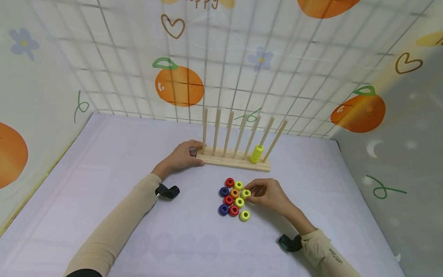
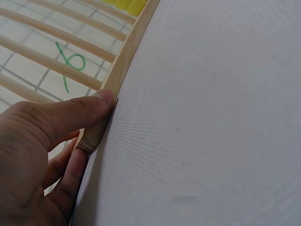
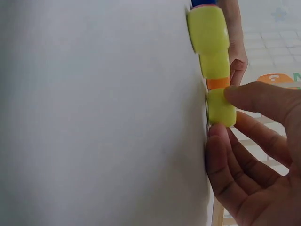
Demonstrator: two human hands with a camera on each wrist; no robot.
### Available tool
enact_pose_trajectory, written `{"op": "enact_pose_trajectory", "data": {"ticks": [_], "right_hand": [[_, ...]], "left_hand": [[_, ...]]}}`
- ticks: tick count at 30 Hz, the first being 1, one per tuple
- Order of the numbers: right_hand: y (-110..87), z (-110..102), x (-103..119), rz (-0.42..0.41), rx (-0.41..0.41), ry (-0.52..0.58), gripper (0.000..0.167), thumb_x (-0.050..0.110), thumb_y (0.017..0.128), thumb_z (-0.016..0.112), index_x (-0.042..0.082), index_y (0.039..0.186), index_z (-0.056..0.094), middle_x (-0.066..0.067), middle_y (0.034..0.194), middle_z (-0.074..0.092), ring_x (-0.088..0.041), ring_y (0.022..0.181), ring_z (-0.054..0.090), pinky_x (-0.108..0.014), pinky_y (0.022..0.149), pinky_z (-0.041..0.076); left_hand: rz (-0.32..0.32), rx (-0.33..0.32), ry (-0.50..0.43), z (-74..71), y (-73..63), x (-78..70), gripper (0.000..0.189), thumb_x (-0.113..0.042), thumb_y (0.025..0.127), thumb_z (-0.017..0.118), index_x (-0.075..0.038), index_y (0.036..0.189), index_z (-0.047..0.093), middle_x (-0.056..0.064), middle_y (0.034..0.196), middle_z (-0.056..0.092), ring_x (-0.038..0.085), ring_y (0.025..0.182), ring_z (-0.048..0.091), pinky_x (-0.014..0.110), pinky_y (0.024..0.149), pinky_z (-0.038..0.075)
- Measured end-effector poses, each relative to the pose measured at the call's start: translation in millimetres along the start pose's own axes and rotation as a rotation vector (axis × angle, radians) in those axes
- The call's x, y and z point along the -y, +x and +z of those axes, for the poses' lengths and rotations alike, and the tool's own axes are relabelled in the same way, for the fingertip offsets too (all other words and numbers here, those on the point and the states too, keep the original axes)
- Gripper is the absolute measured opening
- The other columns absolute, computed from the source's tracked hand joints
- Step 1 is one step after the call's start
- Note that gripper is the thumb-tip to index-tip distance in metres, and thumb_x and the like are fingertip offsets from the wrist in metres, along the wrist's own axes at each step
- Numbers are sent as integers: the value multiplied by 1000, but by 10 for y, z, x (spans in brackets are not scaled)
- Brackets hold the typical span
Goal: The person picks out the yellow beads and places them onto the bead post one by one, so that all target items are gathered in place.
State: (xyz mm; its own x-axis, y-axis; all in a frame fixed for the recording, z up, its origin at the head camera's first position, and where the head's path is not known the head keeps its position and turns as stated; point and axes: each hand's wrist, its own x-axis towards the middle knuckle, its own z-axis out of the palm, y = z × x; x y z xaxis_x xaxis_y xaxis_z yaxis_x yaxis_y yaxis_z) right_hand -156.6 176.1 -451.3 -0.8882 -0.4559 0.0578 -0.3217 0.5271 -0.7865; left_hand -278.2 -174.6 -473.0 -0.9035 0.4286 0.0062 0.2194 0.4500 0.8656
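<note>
A wooden peg rack (image 1: 235,162) with several upright rods stands towards the back of the table. My left hand (image 1: 182,154) grips the left end of its base, the thumb (image 2: 89,107) lying along the front edge. Yellow rings (image 1: 257,154) are stacked on one rod near the right end. In front of the rack lies a cluster of red, blue, orange and yellow rings. My right hand (image 1: 271,194) pinches a yellow ring (image 3: 221,107) at the cluster's right side, thumb on one side and fingers on the other.
Red rings (image 1: 228,200), blue rings (image 1: 223,209) and an orange ring (image 1: 235,193) lie close together beside other yellow rings (image 1: 244,215). Behind the rack rises a wire grid covered by printed cloth (image 1: 214,50). The table (image 1: 166,246) has a pale cloth.
</note>
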Motion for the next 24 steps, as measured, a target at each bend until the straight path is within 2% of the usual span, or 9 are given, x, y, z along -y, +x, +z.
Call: {"op": "enact_pose_trajectory", "data": {"ticks": [7, 12, 18, 21, 24], "right_hand": [[-25, -39, -30, 3, -10, 14, 24, 11, 79, 86, 9, 102, 77, -2, 92, 73, -17, 77, 66, -29, 68, 59], [-29, -96, -18, 21, -53, -11, 25, 5, 80, 84, 6, 103, 76, -6, 96, 73, -20, 78, 67, -33, 69, 60], [-61, -220, 218, 27, -92, -6, 24, -6, 79, 80, -5, 103, 74, -18, 96, 72, -32, 80, 67, -42, 68, 61], [-82, -291, 367, 24, -104, -6, 24, -8, 79, 79, -6, 102, 74, -20, 96, 71, -34, 81, 68, -41, 68, 61], [-83, -335, 410, 28, -115, -12, 24, -7, 79, 79, -6, 103, 74, -20, 97, 71, -34, 81, 68, -41, 68, 60]], "left_hand": [[6, 1, 11, -6, -10, -21, 75, -17, 79, 88, -4, 144, 52, 10, 148, 46, 35, 127, 54, 40, 100, 50], [5, 5, 2, -1, -16, -28, 76, -17, 79, 88, -2, 144, 51, 11, 148, 46, 36, 127, 54, 42, 100, 50], [4, 9, -4, 3, -15, -28, 76, -18, 80, 87, -2, 145, 50, 11, 147, 47, 36, 127, 54, 41, 101, 50], [10, 10, -7, 2, -12, -24, 76, -17, 80, 87, -1, 145, 50, 11, 147, 46, 36, 127, 53, 40, 101, 50], [5, 9, -13, 2, -12, -24, 76, -17, 79, 87, -2, 144, 51, 11, 147, 47, 36, 127, 53, 40, 101, 50]]}}
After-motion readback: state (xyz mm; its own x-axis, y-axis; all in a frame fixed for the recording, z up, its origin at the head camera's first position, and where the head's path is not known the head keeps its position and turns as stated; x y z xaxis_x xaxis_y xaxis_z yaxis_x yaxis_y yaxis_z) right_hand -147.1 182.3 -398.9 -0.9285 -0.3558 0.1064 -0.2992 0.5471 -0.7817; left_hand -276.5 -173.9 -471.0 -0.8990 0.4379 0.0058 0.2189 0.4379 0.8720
